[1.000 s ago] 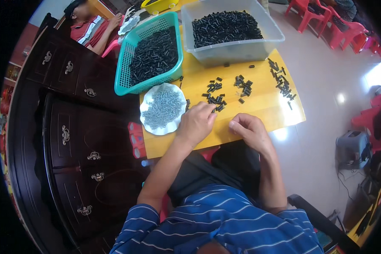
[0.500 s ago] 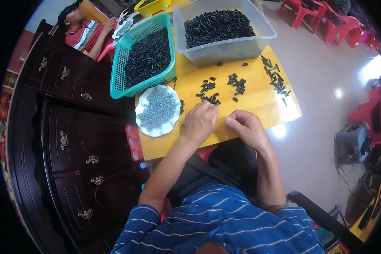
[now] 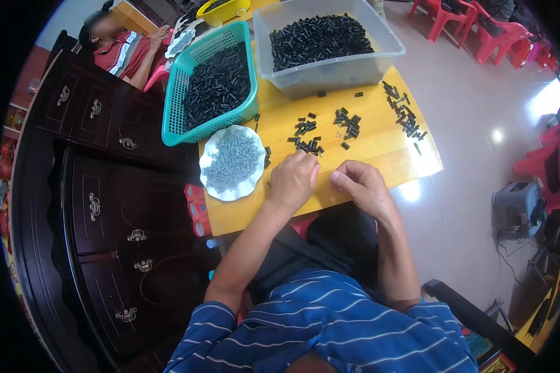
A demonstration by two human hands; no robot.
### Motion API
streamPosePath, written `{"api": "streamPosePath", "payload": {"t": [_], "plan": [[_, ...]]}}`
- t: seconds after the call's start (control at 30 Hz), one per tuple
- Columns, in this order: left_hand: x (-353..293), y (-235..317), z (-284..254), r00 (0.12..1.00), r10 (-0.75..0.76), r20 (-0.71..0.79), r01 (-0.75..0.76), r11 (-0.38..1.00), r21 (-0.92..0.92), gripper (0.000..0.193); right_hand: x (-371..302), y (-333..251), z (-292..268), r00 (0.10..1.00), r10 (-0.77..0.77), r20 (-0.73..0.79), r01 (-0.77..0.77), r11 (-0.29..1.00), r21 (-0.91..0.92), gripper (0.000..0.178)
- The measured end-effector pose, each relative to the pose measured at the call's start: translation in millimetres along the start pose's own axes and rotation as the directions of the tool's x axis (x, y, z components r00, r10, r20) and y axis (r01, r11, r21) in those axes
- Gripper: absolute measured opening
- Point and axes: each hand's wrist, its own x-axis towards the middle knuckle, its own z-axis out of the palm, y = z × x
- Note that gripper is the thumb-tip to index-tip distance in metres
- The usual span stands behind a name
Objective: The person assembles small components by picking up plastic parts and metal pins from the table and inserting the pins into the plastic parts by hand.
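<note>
My left hand [image 3: 294, 178] is closed, its fingers curled down over the near edge of a small heap of black cylindrical pieces [image 3: 307, 145]. What its fingertips hold, if anything, is hidden. A little to the right, my right hand [image 3: 364, 184] is closed too, thumb pressed toward the bent forefinger; anything between them is too small to make out. The two hands are apart, low over the yellow table [image 3: 379, 149]. Beside my left hand stands a white scalloped plate [image 3: 255, 185] full of small silvery pieces [image 3: 232, 160].
Behind the plate sits a green basket [image 3: 253, 102] of black pieces; right of it, a translucent tub [image 3: 330, 78] holds more. Loose black pieces [image 3: 406, 118] lie along the table's right side. A dark cabinet [image 3: 137, 205] stands at left. Another person [image 3: 130, 53] sits far left.
Both hands stay nearly in place; the left fingers shift very slightly. The other person at far left has moved their head a little.
</note>
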Motion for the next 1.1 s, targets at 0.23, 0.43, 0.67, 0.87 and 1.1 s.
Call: {"api": "streamPosePath", "payload": {"t": [0.23,0.43,0.67,0.87,1.1], "plan": [[5.6,-2.7,-7.7,0.998,-0.067,0.0,0.066,0.977,-0.201,0.008,0.9,5.0,0.8,1.0,-0.015,-0.015,0.015,0.999,0.037,0.028],[6.6,0.5,6.1,0.998,0.063,-0.014,-0.064,0.991,-0.114,0.017,1.3,5.8,0.7,1.0,-0.01,-0.013,0.01,1.0,0.001,0.027],[3.4,-3.0,18.0,0.997,0.067,-0.049,-0.068,0.997,-0.021,0.016,0.2,2.0,0.4,1.0,0.01,-0.024,-0.01,1.0,-0.008,0.027],[-6.2,0.6,15.9,0.993,0.048,-0.109,-0.061,0.991,-0.118,0.013,-0.5,-0.1,0.4,1.0,0.003,-0.031,-0.004,1.0,-0.017,0.028],[-10.1,-1.9,-8.9,0.987,-0.131,-0.092,0.111,0.975,-0.195,0.007,-0.4,2.2,1.7,0.999,0.001,-0.046,-0.002,1.0,-0.022,0.028]]}}
